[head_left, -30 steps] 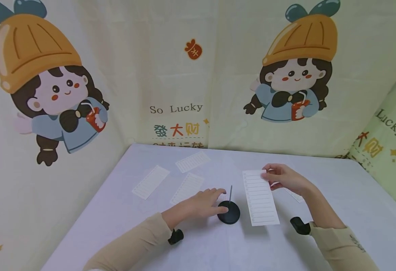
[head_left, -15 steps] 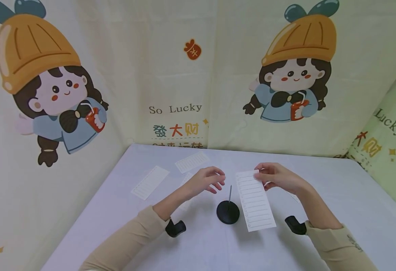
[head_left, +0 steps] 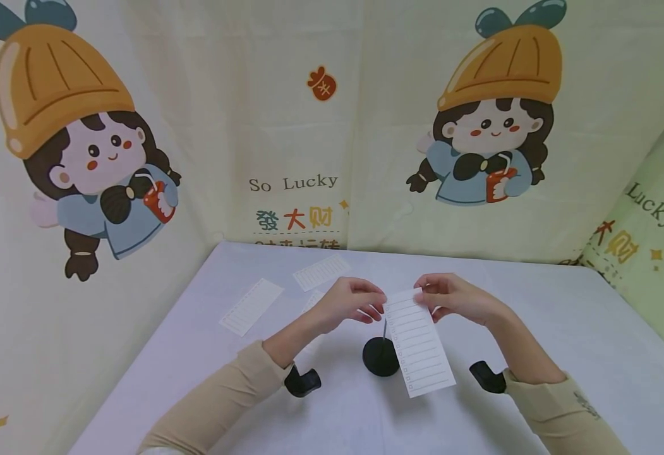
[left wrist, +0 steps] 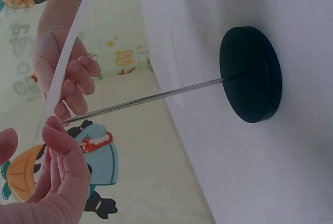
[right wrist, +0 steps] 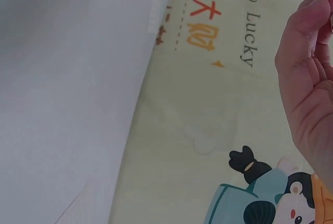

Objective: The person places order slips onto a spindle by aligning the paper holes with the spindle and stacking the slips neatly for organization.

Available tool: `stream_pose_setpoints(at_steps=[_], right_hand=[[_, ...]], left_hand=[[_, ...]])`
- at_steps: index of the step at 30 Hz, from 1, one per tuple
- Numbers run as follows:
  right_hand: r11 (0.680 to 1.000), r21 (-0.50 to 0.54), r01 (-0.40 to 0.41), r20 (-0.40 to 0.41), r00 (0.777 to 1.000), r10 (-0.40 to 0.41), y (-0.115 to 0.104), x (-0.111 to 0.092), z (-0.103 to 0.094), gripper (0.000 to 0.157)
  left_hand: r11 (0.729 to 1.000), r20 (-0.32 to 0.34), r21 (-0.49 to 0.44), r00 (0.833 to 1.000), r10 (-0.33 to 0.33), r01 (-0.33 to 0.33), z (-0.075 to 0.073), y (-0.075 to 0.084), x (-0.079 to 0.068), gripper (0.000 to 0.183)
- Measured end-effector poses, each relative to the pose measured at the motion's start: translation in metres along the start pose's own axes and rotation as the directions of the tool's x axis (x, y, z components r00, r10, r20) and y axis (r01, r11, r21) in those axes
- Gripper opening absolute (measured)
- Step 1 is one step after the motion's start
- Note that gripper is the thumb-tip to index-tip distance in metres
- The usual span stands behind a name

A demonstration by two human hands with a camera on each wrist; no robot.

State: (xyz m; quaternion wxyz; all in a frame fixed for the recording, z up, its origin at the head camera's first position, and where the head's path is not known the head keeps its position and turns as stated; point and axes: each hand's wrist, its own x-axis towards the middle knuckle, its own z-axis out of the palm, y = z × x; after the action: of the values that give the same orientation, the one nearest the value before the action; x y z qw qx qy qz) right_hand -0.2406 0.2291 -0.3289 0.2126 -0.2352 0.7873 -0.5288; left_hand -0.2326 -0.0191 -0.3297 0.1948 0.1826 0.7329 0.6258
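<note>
My right hand (head_left: 457, 296) pinches the top right corner of a white lined checklist slip (head_left: 421, 344), which hangs tilted in the air. Beside the slip's top left corner is my left hand (head_left: 347, 302); in the left wrist view its thumb and fingers (left wrist: 62, 154) stand apart around the paper's edge. A bill spike with a round black base (head_left: 380, 356) stands upright on the table, partly covered by the slip in the head view. In the left wrist view its thin metal rod (left wrist: 151, 98) points up, the tip close to the left fingertips and the slip.
Further slips lie flat on the white table (head_left: 195, 379): one at left (head_left: 251, 307), one at the back (head_left: 321, 272), and one partly behind the left forearm. A patterned cloth (head_left: 286, 126) hangs behind the table. Black wrist cameras (head_left: 303, 383) sit under both sleeves.
My left hand has lifted off the spike's base and come up to the slip's left corner. My right hand has carried the slip leftward, so it now overlaps the spike.
</note>
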Motion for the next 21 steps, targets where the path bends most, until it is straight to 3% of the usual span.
stream_pose_setpoints(at_steps=[12, 21], right_hand=[[1.000, 0.015, -0.002, 0.014, 1.000, 0.002, -0.004, 0.002, 0.005, 0.026], [0.998, 0.054, -0.015, -0.038, 0.999, 0.017, -0.001, -0.012, 0.009, 0.029]], left_hand=[[0.998, -0.059, 0.062, 0.998, 0.014, -0.010, 0.004, -0.002, 0.000, 0.016], [1.000, -0.086, 0.005, 0.996, -0.001, 0.001, 0.005, -0.003, 0.000, 0.015]])
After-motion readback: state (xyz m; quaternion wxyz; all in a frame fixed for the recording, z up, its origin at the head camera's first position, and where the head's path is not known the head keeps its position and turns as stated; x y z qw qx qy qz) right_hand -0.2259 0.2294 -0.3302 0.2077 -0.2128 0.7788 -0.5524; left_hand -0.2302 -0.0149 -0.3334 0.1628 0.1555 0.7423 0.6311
